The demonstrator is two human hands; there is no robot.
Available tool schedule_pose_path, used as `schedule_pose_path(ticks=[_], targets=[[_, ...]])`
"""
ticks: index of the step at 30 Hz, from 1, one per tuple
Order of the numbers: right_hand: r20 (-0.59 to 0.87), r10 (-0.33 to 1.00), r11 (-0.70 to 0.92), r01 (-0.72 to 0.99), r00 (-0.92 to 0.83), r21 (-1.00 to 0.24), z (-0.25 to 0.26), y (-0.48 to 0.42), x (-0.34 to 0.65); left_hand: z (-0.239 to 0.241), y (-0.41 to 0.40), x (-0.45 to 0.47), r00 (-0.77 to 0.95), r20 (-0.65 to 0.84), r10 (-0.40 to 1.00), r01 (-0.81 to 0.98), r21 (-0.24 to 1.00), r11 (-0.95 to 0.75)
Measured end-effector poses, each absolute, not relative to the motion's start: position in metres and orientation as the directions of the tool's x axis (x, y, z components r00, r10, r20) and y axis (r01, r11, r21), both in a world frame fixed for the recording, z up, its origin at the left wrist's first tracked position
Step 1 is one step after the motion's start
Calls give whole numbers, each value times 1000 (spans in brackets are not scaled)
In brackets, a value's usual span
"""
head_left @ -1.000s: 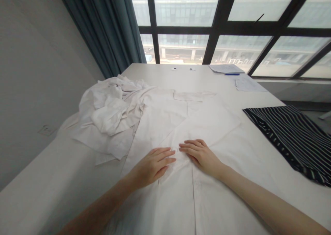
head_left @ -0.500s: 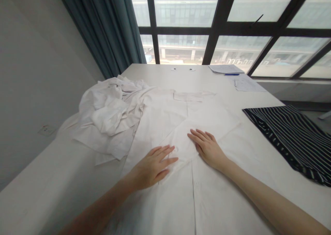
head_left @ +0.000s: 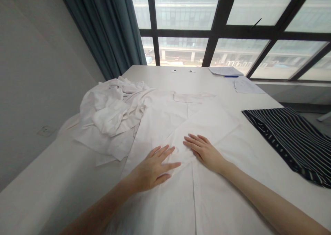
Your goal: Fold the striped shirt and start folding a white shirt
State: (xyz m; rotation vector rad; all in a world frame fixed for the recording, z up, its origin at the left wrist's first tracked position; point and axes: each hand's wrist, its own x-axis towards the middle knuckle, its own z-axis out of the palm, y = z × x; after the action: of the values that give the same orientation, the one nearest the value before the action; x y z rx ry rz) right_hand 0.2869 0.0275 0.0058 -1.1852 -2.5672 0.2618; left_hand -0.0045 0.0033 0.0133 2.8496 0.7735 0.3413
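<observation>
A white shirt [head_left: 170, 190] lies spread over the table, its collar [head_left: 190, 97] toward the window and a front opening running down its lower middle. A sleeve appears folded diagonally across the chest, though white on white makes its edges faint. My left hand [head_left: 155, 167] rests on the cloth left of the opening, fingers spread. Flat on the chest just right of it is my right hand [head_left: 204, 152], its fingers stretched out toward the left. Neither hand grasps anything.
On the left is a heap of crumpled white clothes [head_left: 108, 114]. A black-and-white striped garment [head_left: 294, 142] hangs over the right edge of the white table [head_left: 152, 74]. Papers [head_left: 224, 70] and a blue pen [head_left: 231, 76] lie at the far right, before the window.
My right hand has slid slightly left and toward me over the shirt. The fingers of my left hand have spread a little, that hand staying nearly in place.
</observation>
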Motion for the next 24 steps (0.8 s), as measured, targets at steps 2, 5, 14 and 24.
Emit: schedule_pose_path(ticks=[2,5,14,24], targets=[[163,781,624,735,-603,-265,6,26,285,13,3,-5,838,183,513,476,213,-853],[133,805,592,768,-578,-246,5,28,288,12,2,-6,840,174,514,481,200,-854],[57,852,522,833,-521,-183,1,68,316,10,3,-6,839,176,514,479,206,-853],[46,918,396,911,-393,-118,-10,111,357,10,2,-7,843,144,519,490,191,-850]])
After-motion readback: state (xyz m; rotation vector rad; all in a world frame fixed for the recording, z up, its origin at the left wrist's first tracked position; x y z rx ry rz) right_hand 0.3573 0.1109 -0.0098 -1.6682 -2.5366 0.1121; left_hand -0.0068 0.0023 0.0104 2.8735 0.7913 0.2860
